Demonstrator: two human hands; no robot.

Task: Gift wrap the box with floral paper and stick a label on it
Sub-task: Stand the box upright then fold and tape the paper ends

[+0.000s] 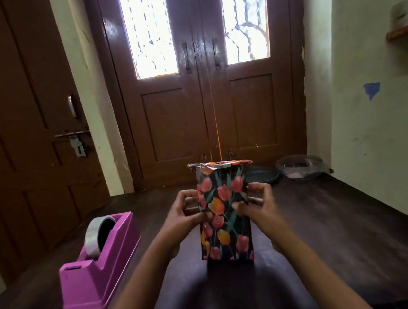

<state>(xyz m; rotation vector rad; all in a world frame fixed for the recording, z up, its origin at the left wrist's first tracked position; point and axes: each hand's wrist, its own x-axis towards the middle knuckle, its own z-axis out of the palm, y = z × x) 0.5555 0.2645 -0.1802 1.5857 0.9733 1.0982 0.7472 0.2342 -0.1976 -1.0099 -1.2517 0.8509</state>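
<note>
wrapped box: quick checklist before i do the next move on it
1. Wrapped box upright on the table: ok.
2. Left hand and right hand grip its sides: ok.
3. Floral paper covers the near face: ok.
4. Top paper edges folded flat: not ok, they flare out crumpled.
5. Tape dispenser loaded, on the left: ok.
6. Label stuck on: cannot tell, none on the near face.

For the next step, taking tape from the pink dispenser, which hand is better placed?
The left hand, probably: the dispenser stands on its side of the wrapped box, while the right hand would have to cross over the box.
</note>
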